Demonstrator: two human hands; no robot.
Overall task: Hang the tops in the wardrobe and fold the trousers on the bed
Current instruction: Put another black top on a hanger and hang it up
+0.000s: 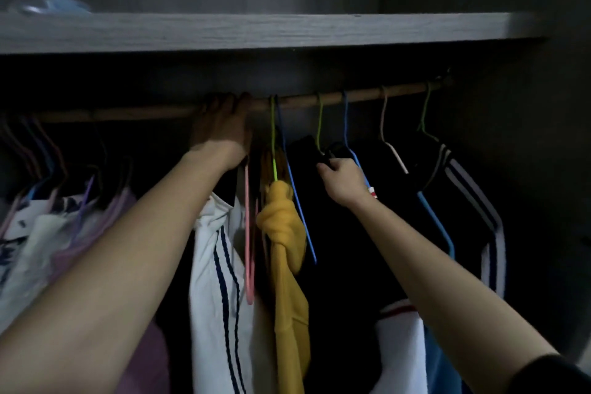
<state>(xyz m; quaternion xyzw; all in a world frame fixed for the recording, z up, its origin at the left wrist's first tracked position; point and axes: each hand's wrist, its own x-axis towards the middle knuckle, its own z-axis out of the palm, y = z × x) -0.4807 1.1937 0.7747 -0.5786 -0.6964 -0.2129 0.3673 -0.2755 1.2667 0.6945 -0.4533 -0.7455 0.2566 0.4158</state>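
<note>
Dim wardrobe. We note a wooden rail running from 9 up to 2 o'clock; the left hand curls over it near 11. At 8 o'clock, lilac tops are bunched on hangers. At 7, a white top with navy stripes hangs, with a pink hanger dangling steeply just beside it. At 6, a yellow top, knotted near its upper end, hangs on a green hanger. At 5, the right hand grips the collar of a black top. At 3, we see a striped black top.
</note>
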